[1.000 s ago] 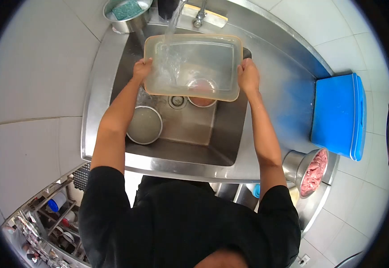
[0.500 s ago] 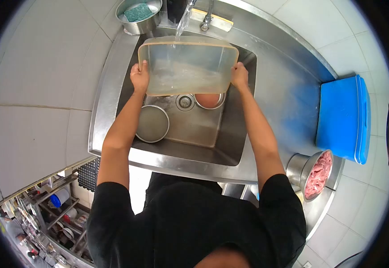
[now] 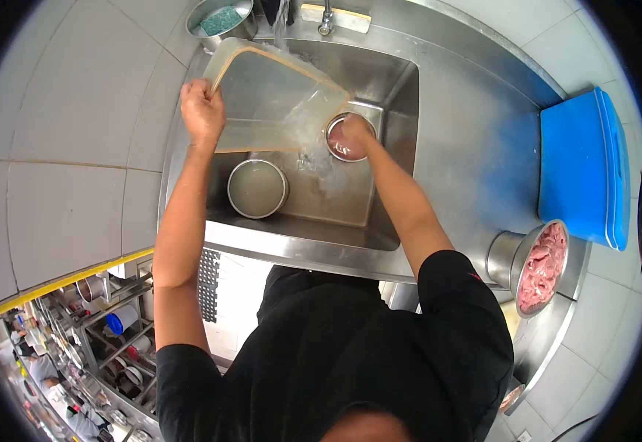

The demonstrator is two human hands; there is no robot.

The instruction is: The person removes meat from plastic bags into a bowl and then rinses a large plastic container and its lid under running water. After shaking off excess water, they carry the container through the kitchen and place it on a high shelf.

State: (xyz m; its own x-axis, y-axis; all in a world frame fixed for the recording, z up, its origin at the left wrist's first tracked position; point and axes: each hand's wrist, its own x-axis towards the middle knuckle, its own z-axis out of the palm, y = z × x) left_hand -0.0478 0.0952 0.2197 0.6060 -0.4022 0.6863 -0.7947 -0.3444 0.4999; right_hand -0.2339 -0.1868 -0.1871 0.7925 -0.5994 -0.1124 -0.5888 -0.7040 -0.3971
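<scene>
My left hand (image 3: pixel 202 112) grips the upper left rim of a translucent rectangular tub (image 3: pixel 269 99), which is tilted over the left of the sink (image 3: pixel 328 200) with water pouring out at its lower right. My right hand (image 3: pixel 356 128) is off the tub and at a small round bowl of reddish liquid (image 3: pixel 342 146) in the sink; its fingers are hidden in or over the bowl. Nearer me, a round pan of cloudy liquid (image 3: pixel 257 188) sits on the sink floor. Water (image 3: pixel 281 26) runs from above behind the tub.
A metal pot (image 3: pixel 241 25) with a green scouring pad (image 3: pixel 220 20) stands at the back left, a tap (image 3: pixel 326 22) at the back. On the right counter are a blue box (image 3: pixel 583 169) and a tilted bowl of raw meat (image 3: pixel 542 269). People appear small at lower left.
My right hand has let go of the tub and moved down to the small bowl. The tub has shifted left and tilted, and water now spills from it into the sink.
</scene>
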